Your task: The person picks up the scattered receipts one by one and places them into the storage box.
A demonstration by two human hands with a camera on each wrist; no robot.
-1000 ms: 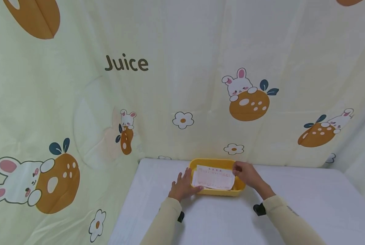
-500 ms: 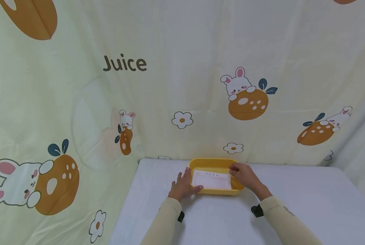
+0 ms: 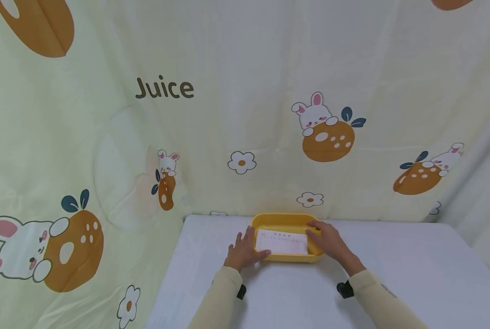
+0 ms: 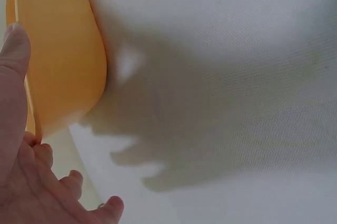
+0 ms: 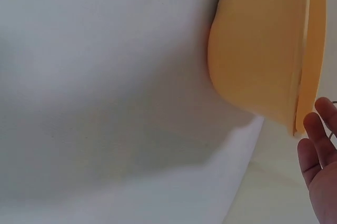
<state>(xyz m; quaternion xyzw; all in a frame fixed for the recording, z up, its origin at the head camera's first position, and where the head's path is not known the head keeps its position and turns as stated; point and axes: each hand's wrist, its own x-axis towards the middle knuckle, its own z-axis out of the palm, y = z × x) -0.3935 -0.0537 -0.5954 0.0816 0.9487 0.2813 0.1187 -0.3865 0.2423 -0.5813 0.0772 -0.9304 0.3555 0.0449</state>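
Observation:
A yellow plastic basket [image 3: 291, 259] stands at the back of the white-covered table. Inside it lies a white paper slip [image 3: 281, 242] with pinkish print, flat in the left part. My left hand [image 3: 243, 251] rests at the basket's left end, fingers spread, thumb over the front rim. In the left wrist view that thumb [image 4: 16, 50] lies along the rim of the basket [image 4: 63, 50]. My right hand [image 3: 329, 240] is at the basket's right end, thumb and forefinger apart above the inside. In the right wrist view, fingers [image 5: 316, 134] are beside the basket's rim [image 5: 303, 76].
A white cloth covers the table [image 3: 294, 297]. Directly behind the basket hangs a pale curtain [image 3: 212, 137] printed with rabbits, oranges and flowers. Its left side closes off the table's left edge.
The printed slip on top, touched by my right hand a second ago, now lies lower in the basket. My right fingers have parted from the paper. The left hand stays in place.

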